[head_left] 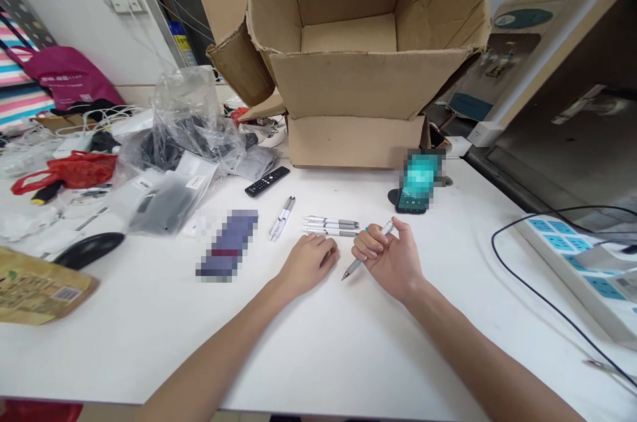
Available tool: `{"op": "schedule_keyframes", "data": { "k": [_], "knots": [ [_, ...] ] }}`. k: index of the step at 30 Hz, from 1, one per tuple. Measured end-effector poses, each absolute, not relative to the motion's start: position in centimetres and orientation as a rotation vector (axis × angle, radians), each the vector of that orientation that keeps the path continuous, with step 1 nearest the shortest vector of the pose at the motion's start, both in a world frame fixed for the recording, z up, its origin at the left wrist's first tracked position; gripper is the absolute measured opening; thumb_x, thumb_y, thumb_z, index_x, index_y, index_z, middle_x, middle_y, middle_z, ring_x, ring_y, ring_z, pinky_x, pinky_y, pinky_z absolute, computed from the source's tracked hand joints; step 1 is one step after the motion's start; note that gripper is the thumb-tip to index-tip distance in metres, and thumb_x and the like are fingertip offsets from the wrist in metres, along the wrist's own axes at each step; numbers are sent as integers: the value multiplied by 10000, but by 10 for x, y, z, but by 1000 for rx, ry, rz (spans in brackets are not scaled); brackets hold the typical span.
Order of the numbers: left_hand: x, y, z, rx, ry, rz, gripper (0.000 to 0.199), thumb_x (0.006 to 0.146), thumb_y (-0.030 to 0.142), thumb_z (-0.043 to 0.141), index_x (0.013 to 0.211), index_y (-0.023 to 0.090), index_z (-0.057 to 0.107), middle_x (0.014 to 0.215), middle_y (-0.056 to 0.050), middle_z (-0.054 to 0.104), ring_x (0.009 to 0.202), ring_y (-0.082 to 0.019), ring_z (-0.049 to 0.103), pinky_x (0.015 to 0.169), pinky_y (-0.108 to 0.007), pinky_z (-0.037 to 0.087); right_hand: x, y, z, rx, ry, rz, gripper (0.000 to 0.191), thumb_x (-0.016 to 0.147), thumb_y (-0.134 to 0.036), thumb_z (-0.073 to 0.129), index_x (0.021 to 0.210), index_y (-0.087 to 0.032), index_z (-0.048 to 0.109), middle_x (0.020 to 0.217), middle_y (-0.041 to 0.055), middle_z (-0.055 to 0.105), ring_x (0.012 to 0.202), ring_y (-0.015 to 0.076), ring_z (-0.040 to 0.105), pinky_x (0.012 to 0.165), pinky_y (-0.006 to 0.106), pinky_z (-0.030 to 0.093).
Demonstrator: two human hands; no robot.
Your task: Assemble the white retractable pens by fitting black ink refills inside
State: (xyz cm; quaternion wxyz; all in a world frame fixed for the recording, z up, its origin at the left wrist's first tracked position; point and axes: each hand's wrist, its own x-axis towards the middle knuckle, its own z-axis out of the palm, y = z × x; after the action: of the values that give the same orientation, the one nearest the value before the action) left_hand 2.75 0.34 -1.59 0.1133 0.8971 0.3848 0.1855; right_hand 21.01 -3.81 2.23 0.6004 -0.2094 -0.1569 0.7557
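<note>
My right hand (393, 261), palm turned up, has its fingers closed round a white and grey pen (353, 268) whose tip points down and to the left. My left hand (308, 264) rests on the white table (318, 349), its fingers loosely bent and no object visible in it. Just beyond both hands, several similar pens (328, 221) lie side by side, partly hidden by my right fingers. Further left is a pair of pens (282, 217) lying close together at a slant.
A large open cardboard box (348, 87) stands at the back. Nearby are a phone (417, 182) on a stand, a remote control (267, 181), a blurred dark blue item (229, 244) and plastic-bagged goods (166, 200). A power strip (572, 256) with a black cable (517, 272) lies right.
</note>
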Motion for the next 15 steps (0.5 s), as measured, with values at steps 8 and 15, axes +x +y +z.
{"op": "schedule_keyframes", "data": {
  "k": [8,15],
  "knots": [
    [27,4,-19,2652,1124,559,159,938,284,458,876,211,584,801,-6,654,784,-163,567,776,-310,413,210,-41,22,-490,-378,1760,442,865,-473,439,624,-226,163,559,-40,238,516,131,259,528,285,335],
    [27,4,-19,2652,1125,552,174,946,300,450,884,203,580,813,-7,656,796,-167,566,779,-314,410,211,-42,22,-492,-385,1766,436,859,-475,430,616,-225,169,554,-36,242,525,133,248,532,285,325]
  ]
}}
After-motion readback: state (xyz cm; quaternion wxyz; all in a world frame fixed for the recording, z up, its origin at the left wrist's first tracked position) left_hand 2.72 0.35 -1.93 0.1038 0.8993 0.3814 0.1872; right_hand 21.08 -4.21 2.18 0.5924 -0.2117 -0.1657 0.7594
